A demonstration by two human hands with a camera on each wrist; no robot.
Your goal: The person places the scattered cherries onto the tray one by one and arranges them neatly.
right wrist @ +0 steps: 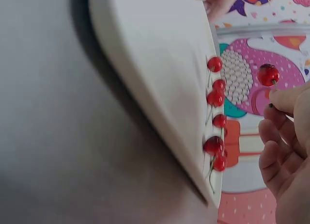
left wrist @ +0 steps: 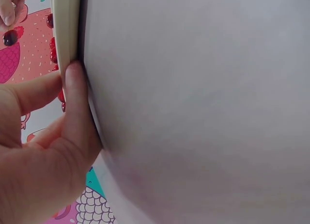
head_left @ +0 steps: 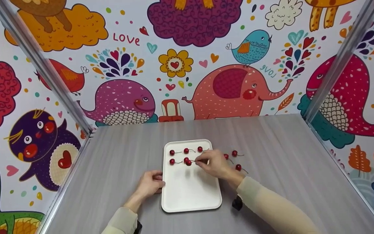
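Observation:
A white tray [head_left: 192, 191] lies on the table, with several red stemmed cherries [head_left: 172, 152] in rows at its far end. My right hand [head_left: 216, 164] pinches one cherry [right wrist: 268, 74] by its stem, holding it above the tray near the second row. In the head view that held cherry overlaps another one lying on the tray. At the tray's left side, my left hand [head_left: 149, 183] grips the edge; the left wrist view shows its thumb and fingers [left wrist: 75, 98] against the rim.
Three loose cherries [head_left: 238, 167] lie on the table right of the tray, partly behind the right hand. The grey wood-grain table [head_left: 125, 146] is bounded by cartoon-printed walls [head_left: 174, 32] and metal posts [head_left: 339, 61] at the back corners.

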